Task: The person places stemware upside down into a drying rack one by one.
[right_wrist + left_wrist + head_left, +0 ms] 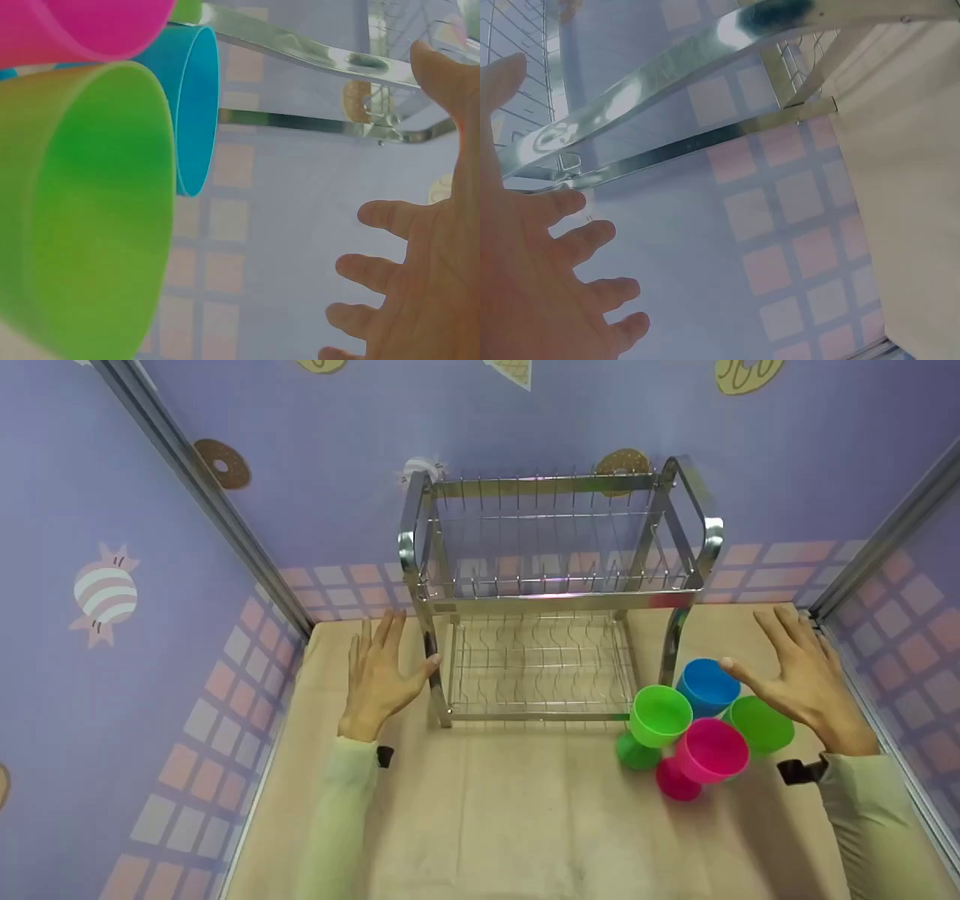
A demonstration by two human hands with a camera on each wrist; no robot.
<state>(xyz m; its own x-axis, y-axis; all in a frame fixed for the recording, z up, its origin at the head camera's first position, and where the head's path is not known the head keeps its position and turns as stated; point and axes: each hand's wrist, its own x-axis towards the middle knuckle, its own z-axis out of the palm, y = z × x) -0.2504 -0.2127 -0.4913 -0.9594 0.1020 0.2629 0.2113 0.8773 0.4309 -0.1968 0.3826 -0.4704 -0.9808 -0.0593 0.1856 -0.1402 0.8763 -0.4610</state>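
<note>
A two-tier metal dish rack (559, 601) stands at the middle back of the table. My left hand (380, 679) is beside its left leg with fingers spread and nothing held; the left wrist view shows the same bare hand (544, 255) near the rack's frame. On the right, my other hand (806, 682) hovers by several plastic goblets, its fingers spread and holding nothing. Those goblets are a blue one (709, 688), a pink one (712, 751), a green one (660, 718) and another green one (761, 725), standing close together. The right wrist view shows a green goblet (97, 217) up close.
Patterned walls (187, 682) enclose the beige table (517, 810) at the back and both sides. Metal corner posts (217, 502) rise at the back corners. The goblets stand by the rack's right front leg (673, 645).
</note>
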